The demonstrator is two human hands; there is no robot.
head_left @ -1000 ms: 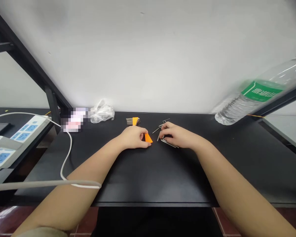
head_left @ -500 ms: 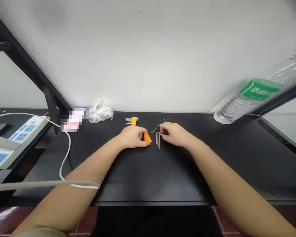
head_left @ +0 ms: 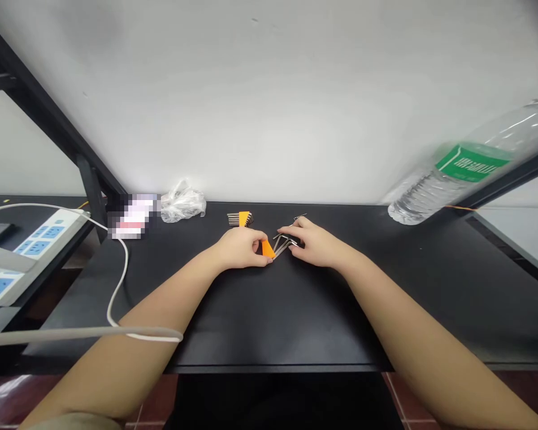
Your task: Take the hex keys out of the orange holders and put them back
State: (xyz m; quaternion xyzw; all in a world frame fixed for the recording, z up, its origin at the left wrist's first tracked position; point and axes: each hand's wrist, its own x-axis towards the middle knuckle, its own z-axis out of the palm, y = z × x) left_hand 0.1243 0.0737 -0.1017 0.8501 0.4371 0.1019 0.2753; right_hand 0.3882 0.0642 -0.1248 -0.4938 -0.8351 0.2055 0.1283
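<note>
My left hand (head_left: 242,249) pinches an orange hex key holder (head_left: 268,249) low over the black table, thumb in front. To its right lies a small group of L-shaped metal hex keys (head_left: 281,248), their long ends slanting down-left to the holder's right edge. Over the bent ends is my right hand (head_left: 316,240), palm down, its thumb and index finger apart around them. Another thin hex key (head_left: 300,215) shows just behind that hand, partly hidden by the fingers. Behind my left hand lies a second orange holder (head_left: 243,219) filled with several hex keys.
A crumpled clear plastic bag (head_left: 183,202) lies at the back left, beside a blurred-out item (head_left: 134,216). A white power strip (head_left: 36,248) and white cable (head_left: 122,286) are at the left. A large water bottle (head_left: 452,170) stands at the back right against the wall.
The hex keys by my right hand have turned from pointing toward me to slanting toward the held holder. My right hand's fingers have spread apart. My left hand has stayed put.
</note>
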